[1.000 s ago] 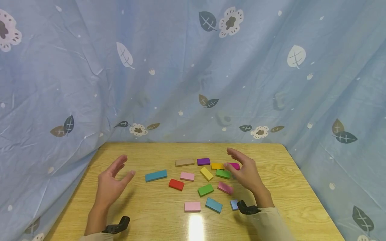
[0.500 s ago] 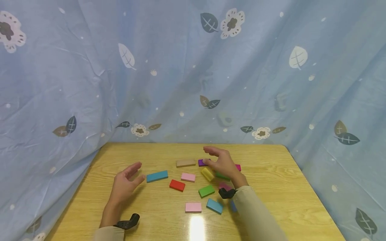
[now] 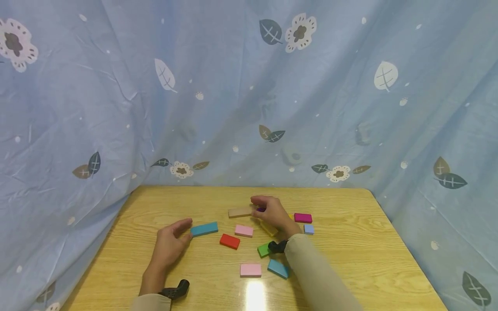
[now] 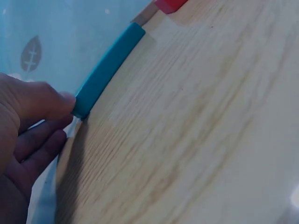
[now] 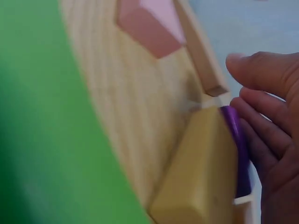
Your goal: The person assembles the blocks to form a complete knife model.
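My left hand (image 3: 170,243) is at the near-left end of a long blue block (image 3: 204,229). In the left wrist view the thumb lies against or very close to the blue block's (image 4: 110,70) end, with the loosely bent fingers below it. My right hand (image 3: 272,214) hovers over a purple block (image 3: 260,210), its thumb beside the right end of a long tan block (image 3: 240,212). In the right wrist view thumb and fingers stand apart around the end of the tan block (image 5: 202,51), gripping nothing; the fingers are near the purple block (image 5: 238,149).
Around the hands lie a red block (image 3: 230,241), pink blocks (image 3: 244,231), a yellow block (image 3: 269,228), a green block (image 3: 263,250), a short blue block (image 3: 278,268), a magenta block (image 3: 303,217) and a light-blue block (image 3: 309,229). A patterned curtain (image 3: 249,95) hangs behind the table (image 3: 350,259).
My right hand has moved left from the orange and magenta blocks to the tan block. My left hand has come right and down to the long blue block's end.
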